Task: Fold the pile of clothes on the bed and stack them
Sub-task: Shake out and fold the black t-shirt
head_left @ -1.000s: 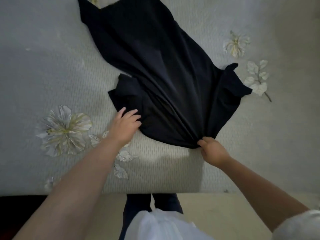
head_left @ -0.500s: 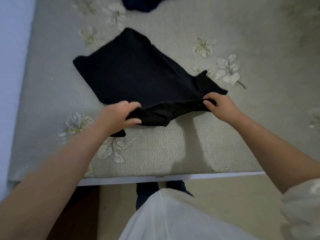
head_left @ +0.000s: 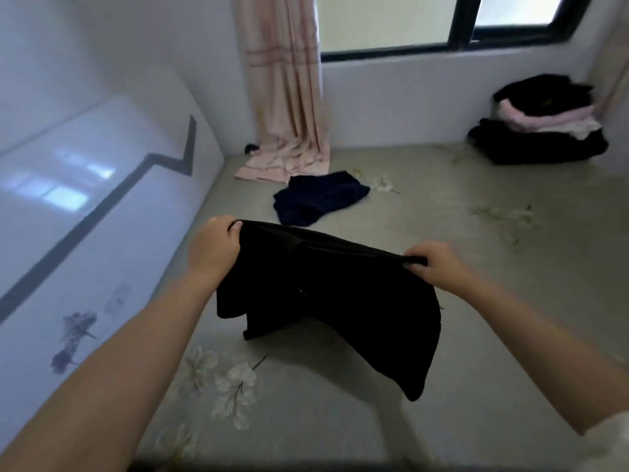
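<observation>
Aloft, left hand [head_left: 213,245] and right hand [head_left: 434,264] pinching black garment [head_left: 340,294], arms outstretched

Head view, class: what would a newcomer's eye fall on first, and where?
The black garment, held up over the bed at centre by the left hand and right hand. Beyond it, a crumpled navy garment; far right, a stack of clothes.

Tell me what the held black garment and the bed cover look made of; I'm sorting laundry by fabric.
The black garment, held by the left hand and right hand, looks like soft matte knit, perhaps cotton jersey: it hangs limp without shine. The bed cover looks like a grey-green woven or quilted textile with printed pale flowers; the exact fibre cannot be told.
</observation>
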Demonstrator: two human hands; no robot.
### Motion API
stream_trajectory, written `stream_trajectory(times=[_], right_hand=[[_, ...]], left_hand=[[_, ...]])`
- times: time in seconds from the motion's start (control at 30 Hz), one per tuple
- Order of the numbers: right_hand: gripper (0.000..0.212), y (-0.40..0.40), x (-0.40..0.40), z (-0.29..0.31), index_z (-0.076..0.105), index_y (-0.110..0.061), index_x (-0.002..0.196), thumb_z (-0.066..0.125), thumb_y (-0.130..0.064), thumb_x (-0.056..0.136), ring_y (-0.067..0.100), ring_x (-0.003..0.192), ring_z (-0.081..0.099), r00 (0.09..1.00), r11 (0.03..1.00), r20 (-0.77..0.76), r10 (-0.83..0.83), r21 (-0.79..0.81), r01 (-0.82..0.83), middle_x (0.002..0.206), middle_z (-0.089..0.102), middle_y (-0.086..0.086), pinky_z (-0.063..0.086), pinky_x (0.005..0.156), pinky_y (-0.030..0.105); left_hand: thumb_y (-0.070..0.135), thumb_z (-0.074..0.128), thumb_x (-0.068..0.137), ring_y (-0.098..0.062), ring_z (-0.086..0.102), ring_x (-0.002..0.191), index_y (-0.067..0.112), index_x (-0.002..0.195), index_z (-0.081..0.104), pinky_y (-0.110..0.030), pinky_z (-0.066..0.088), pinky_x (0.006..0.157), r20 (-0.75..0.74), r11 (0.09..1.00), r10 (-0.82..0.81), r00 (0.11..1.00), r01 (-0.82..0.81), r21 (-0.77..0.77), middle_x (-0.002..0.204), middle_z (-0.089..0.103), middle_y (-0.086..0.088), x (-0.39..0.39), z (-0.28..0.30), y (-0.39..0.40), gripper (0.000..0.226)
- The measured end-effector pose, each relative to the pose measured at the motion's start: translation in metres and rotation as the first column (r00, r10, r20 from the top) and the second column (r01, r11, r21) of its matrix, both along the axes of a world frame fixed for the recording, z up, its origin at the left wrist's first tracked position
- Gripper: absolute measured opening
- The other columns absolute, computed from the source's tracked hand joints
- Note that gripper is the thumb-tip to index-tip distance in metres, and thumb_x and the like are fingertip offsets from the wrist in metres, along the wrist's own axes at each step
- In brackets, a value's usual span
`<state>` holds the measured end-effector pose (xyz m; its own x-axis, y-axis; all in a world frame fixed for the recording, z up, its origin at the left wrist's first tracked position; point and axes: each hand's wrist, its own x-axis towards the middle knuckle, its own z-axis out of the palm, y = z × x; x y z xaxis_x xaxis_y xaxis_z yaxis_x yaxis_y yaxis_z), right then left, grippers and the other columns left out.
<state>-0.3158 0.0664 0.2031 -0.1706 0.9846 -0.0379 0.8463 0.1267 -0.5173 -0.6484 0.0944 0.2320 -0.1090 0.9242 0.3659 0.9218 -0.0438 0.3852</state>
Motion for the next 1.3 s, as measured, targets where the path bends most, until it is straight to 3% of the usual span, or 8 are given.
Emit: stream_trajectory(times=[0.17, 0.37, 0.53, 0.63, 0.73, 0.83, 1.03, 1.3], right_hand=[[0.024, -0.050, -0.007, 0.037, 0.066, -0.002, 0.109, 0.055, -0.012, 0.091, 0.020, 0.080, 0.058, 0.999, 0.999, -0.025, 0.044, -0.024, -0.044, 0.099, 0.068, 0.016, 0.036, 0.055, 0.008], [0.018, -0.126, -0.044, 0.072, 0.064, -0.003, 0.096, 0.046, -0.005, 0.094, 0.018, 0.069, 0.052, 0.928, 0.986, -0.368, -0.062, 0.119, 0.114, 0.079, 0.062, 0.012, 0.035, 0.053, 0.015], [0.024, -0.180, -0.056, 0.116, 0.064, 0.000, 0.101, 0.042, -0.007, 0.096, 0.014, 0.076, 0.051, 0.935, 0.980, -0.356, -0.002, 0.186, 0.073, 0.084, 0.058, 0.003, 0.035, 0.056, 0.002], [0.031, -0.198, -0.062, 0.146, 0.063, -0.005, 0.112, 0.038, -0.002, 0.095, 0.011, 0.093, 0.054, 0.893, 0.996, -0.448, 0.041, 0.091, 0.000, 0.101, 0.060, 0.000, 0.041, 0.077, 0.015], [0.041, -0.200, -0.068, 0.167, 0.064, -0.002, 0.110, 0.032, 0.006, 0.087, 0.010, 0.090, 0.053, 0.887, 0.994, -0.458, 0.052, 0.105, -0.003, 0.103, 0.060, 0.002, 0.040, 0.066, 0.002], [0.037, -0.184, -0.079, 0.177, 0.065, 0.005, 0.107, 0.033, 0.005, 0.087, 0.011, 0.084, 0.051, 0.892, 0.981, -0.452, -0.022, 0.161, 0.106, 0.104, 0.062, 0.011, 0.036, 0.056, -0.003], [0.030, -0.105, -0.099, 0.151, 0.062, 0.005, 0.109, 0.043, -0.008, 0.091, 0.033, 0.114, 0.051, 0.948, 0.969, -0.256, -0.190, 0.107, 0.223, 0.120, 0.058, 0.022, 0.041, 0.091, 0.031], [0.029, 0.066, -0.114, 0.023, 0.067, 0.004, 0.104, 0.042, 0.000, 0.089, 0.030, 0.108, 0.054, 0.987, 0.987, -0.028, -0.159, -0.023, 0.159, 0.116, 0.063, 0.017, 0.040, 0.085, 0.027]], left_hand=[[0.006, 0.038, 0.090, -0.029, 0.045, 0.070, 0.003, 0.083, 0.052, -0.032, 0.028, 0.057, -0.041, 0.995, 0.099, 0.994, -0.098, 0.028, 0.085, 0.058, -0.021, -0.010, 0.045, -0.053, 0.016], [0.002, 0.032, 0.090, -0.024, 0.039, 0.072, 0.009, 0.067, 0.030, -0.031, 0.029, 0.063, 0.136, 0.990, 0.139, 0.981, -0.131, -0.060, 0.074, 0.041, -0.006, -0.021, 0.066, -0.136, 0.024], [0.004, 0.027, 0.094, -0.018, 0.031, 0.062, 0.014, 0.061, 0.022, -0.032, 0.019, 0.055, 0.297, 1.000, 0.028, 0.954, -0.030, 0.004, 0.062, 0.029, -0.003, -0.020, 0.102, -0.195, 0.035], [0.006, 0.027, 0.095, -0.032, 0.045, 0.081, 0.009, 0.064, 0.033, -0.037, 0.032, 0.067, 0.416, 1.000, 0.016, 0.909, -0.009, -0.017, 0.076, 0.045, -0.017, -0.026, 0.120, -0.215, 0.032], [0.005, 0.028, 0.096, -0.042, 0.047, 0.104, -0.011, 0.090, 0.046, -0.043, 0.037, 0.086, 0.462, 0.995, 0.096, 0.882, -0.099, -0.018, 0.103, 0.050, -0.032, -0.041, 0.127, -0.216, 0.025], [0.007, 0.033, 0.095, -0.038, 0.049, 0.091, 0.006, 0.069, 0.037, -0.037, 0.035, 0.072, 0.341, 0.996, 0.092, 0.936, -0.093, -0.015, 0.080, 0.047, -0.023, -0.052, 0.120, -0.215, 0.027], [0.028, 0.057, 0.088, -0.020, 0.043, 0.079, 0.010, 0.076, 0.040, -0.026, 0.028, 0.061, 0.164, 0.991, -0.044, 0.986, 0.064, -0.119, 0.075, 0.044, 0.000, -0.056, 0.082, -0.165, 0.028], [0.020, 0.044, 0.096, -0.027, 0.048, 0.079, 0.011, 0.059, 0.041, -0.031, 0.019, 0.056, 0.150, 0.938, 0.078, 0.986, -0.022, -0.346, 0.067, 0.049, -0.006, -0.082, -0.041, -0.019, 0.038]])
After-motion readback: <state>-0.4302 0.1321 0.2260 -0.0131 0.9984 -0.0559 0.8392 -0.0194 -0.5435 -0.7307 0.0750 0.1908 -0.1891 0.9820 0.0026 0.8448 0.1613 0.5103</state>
